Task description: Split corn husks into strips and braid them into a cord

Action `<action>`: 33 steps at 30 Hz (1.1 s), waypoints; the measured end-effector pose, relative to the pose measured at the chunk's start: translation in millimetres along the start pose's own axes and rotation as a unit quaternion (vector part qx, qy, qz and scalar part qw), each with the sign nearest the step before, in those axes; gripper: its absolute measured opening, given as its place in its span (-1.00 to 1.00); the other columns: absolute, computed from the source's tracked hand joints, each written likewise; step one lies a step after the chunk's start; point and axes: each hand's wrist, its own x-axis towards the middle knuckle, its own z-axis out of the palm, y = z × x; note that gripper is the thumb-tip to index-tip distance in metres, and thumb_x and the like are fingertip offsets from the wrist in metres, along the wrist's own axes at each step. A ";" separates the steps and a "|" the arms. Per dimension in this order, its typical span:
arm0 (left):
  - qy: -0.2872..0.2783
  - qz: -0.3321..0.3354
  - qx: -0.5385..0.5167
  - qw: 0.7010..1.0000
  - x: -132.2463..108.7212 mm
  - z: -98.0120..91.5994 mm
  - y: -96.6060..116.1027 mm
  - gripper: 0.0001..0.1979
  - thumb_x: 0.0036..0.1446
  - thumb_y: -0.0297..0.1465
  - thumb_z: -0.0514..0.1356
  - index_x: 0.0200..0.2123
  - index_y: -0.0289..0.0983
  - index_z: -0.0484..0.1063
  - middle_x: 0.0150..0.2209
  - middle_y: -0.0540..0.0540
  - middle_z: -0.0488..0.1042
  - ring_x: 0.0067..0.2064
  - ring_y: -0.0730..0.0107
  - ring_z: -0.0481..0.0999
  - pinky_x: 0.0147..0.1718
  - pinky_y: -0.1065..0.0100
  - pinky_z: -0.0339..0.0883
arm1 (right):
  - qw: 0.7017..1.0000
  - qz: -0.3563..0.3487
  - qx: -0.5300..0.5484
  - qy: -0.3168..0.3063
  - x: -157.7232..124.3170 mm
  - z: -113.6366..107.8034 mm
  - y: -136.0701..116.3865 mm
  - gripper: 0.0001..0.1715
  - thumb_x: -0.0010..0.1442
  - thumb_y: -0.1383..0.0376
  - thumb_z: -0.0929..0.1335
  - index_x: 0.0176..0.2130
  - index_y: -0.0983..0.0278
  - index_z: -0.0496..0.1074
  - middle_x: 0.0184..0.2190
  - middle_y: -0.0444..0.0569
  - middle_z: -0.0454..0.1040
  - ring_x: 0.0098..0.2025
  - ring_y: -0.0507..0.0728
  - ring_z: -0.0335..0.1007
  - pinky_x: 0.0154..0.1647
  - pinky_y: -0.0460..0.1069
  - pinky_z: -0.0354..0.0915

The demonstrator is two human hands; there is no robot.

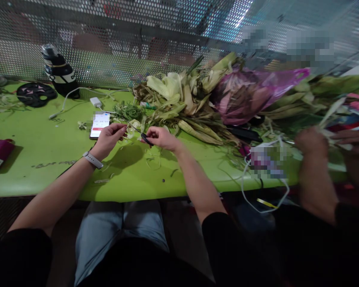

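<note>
Black-handled scissors (146,139) are gripped in my right hand (164,138), their thin blades pointing up and left. Facing it, my left hand (110,137) is pinched closed at a pale strip of corn husk (134,128). The fingertips hide part of the strip. Just behind my hands lies a small bundle of thin green strands (128,111). A phone (99,126) with a lit screen lies close behind my left hand. A few thin husk shreds (152,156) are scattered on the green table below the scissors.
A large heap of corn husks (194,95) and a pink plastic bag (242,95) fill the back right. A dark bottle (60,71), a black mask-shaped item (36,95) and a white cable (66,99) are at left. At right, a co-worker's hands (312,143) handle husk.
</note>
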 end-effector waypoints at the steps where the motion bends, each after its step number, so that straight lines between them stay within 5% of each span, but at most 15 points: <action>1: 0.000 0.000 -0.002 1.000 0.2 -0.2 -0.1 -0.78 0.09 -0.27 0.41 -0.25 -0.28 0.62 -0.40 -0.08 0.56 -0.40 0.47 0.48 -0.40 0.40 0.34 | 1.000 -0.004 0.004 0.004 0.6 0.4 0.9 -0.50 -0.07 0.02 0.58 -0.37 0.26 0.37 -0.44 -0.13 0.43 -0.40 0.03 0.35 -0.38 -0.03 0.32; 6: 0.006 0.020 -0.008 1.000 4.4 -5.7 0.7 -0.75 0.09 -0.24 0.41 -0.25 -0.29 0.61 -0.43 -0.06 0.54 -0.43 0.49 0.45 -0.45 0.44 0.31 | 0.998 -0.023 0.054 0.018 -2.5 -3.5 -2.0 -0.47 -0.08 0.00 0.58 -0.38 0.26 0.35 -0.47 -0.13 0.46 -0.42 0.01 0.38 -0.46 -0.09 0.28; 11: 0.005 0.022 -0.023 1.000 11.5 -16.1 4.3 -0.71 0.05 -0.23 0.43 -0.23 -0.31 0.61 -0.47 -0.04 0.52 -0.49 0.55 0.40 -0.51 0.49 0.25 | 0.994 -0.003 0.056 -0.092 -9.2 -14.3 -5.8 -0.46 0.00 -0.05 0.55 -0.36 0.31 0.37 -0.56 -0.16 0.44 -0.56 -0.07 0.29 -0.65 -0.18 0.01; 14: -0.005 0.011 -0.077 0.997 12.4 -18.0 7.2 -0.70 0.00 -0.22 0.45 -0.26 -0.30 0.61 -0.49 -0.01 0.49 -0.51 0.58 0.39 -0.53 0.51 0.23 | 0.992 -0.012 0.068 -0.105 -9.0 -15.9 -3.9 -0.45 0.04 -0.07 0.52 -0.36 0.31 0.36 -0.58 -0.17 0.44 -0.63 -0.12 0.16 -0.68 -0.19 -0.04; 33: -0.043 -0.056 -0.201 0.977 6.6 -12.4 7.0 -0.88 0.06 -0.45 0.42 -0.29 -0.32 0.62 -0.46 0.00 0.51 -0.48 0.61 0.46 -0.46 0.54 0.39 | 0.989 -0.010 0.066 -0.130 -6.9 -12.2 -3.0 -0.48 0.08 -0.04 0.51 -0.35 0.31 0.36 -0.57 -0.16 0.44 -0.63 -0.11 0.16 -0.68 -0.18 -0.06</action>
